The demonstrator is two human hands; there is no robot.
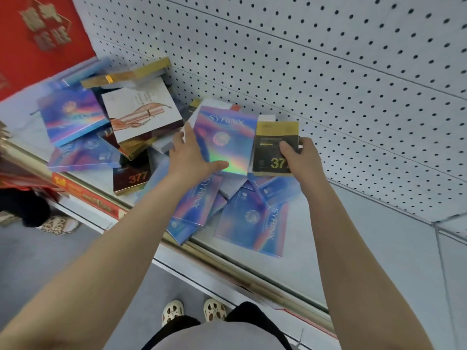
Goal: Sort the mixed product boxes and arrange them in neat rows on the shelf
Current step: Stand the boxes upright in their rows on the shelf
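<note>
A holographic box point(223, 140) lettered "SYRINX" is gripped upright on the shelf point(353, 223) by the left hand point(192, 155). Just beside it, a black-and-gold box point(273, 147) marked "37" is pinched by the right hand point(300, 157). A dark box point(131, 176) reading "377" lies in the pile

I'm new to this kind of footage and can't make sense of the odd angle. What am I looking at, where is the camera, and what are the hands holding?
There is no machine here: a person wears a wide-angle camera on the head, looking down past their own arms, so you see their feet at the bottom. In front is a shop shelf with a white pegboard back. On it lies a jumble of product boxes, mostly shiny blue-purple ones marked SYRINX and dark ones marked 377. The left hand holds an upright holographic SYRINX box by its edge. The right hand grips a black and gold 377 box, fingers curled round it.
</note>
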